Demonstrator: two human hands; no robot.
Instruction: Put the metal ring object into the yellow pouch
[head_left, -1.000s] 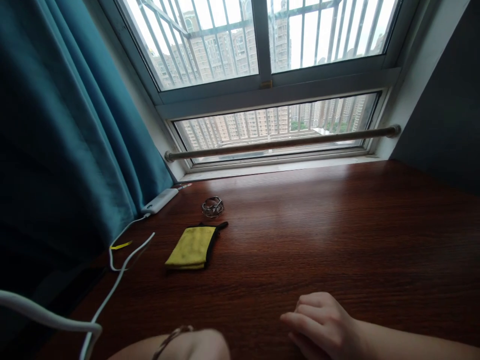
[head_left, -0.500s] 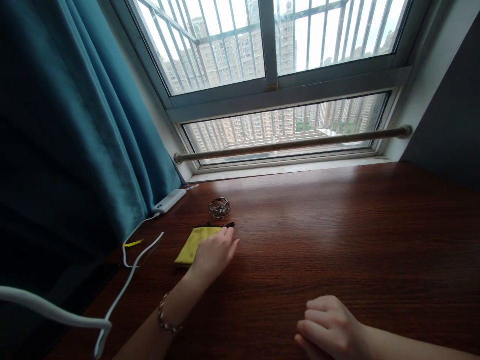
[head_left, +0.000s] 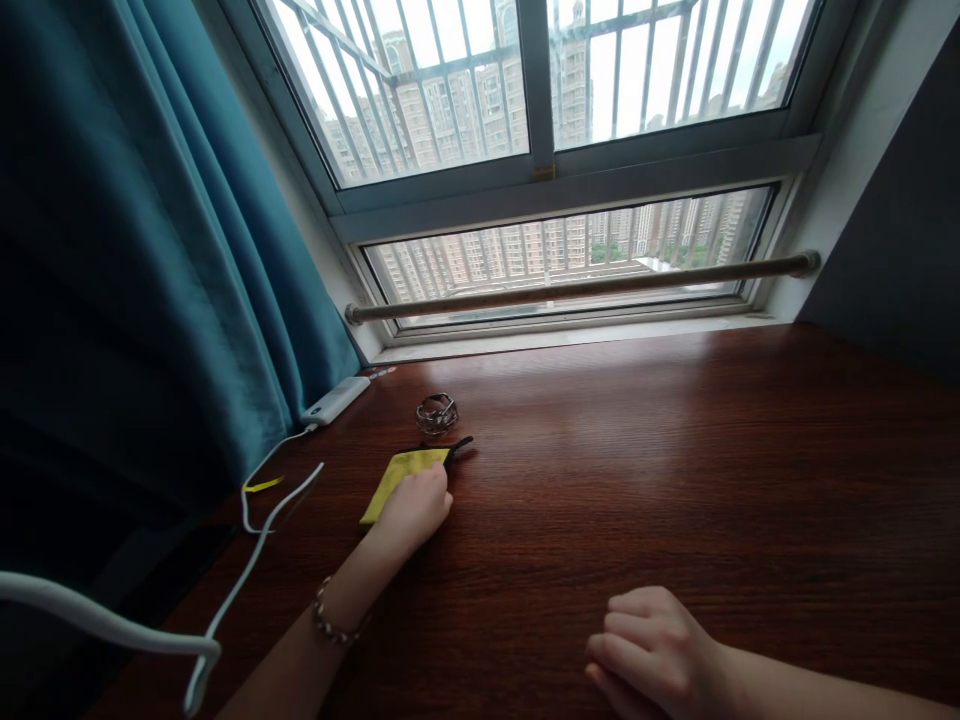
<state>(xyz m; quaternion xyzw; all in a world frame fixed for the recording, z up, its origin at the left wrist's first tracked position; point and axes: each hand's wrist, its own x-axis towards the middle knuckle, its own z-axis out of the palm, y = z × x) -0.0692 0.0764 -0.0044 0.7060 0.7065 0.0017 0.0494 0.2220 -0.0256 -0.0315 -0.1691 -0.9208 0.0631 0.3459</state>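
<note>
A folded yellow cloth (head_left: 406,470) with dark edging and a black loop lies on the desk, left of centre. Over its right side my left hand (head_left: 415,508) is closed, fingers curled and gripping it; the fingertips are hidden. The cloth's right corner is slightly lifted, with the loop sticking out to the right. Just beyond the cloth sits a tangled silvery wire ring, like a bracelet (head_left: 436,413), untouched. My right hand (head_left: 660,650) rests on the desk at lower right as a loose fist, with nothing visible in it.
The reddish-brown wooden desk (head_left: 637,450) reaches the window. A white power strip (head_left: 335,401) lies by the blue curtain (head_left: 225,200). White cable (head_left: 247,575) and a yellow strip (head_left: 264,485) are at the left. A metal rail (head_left: 585,290) crosses the low window.
My left hand has curled from outstretched fingers into a grip on the cloth and drawn back a little. The cloth has shifted and its loop now points out. My right hand stays put.
</note>
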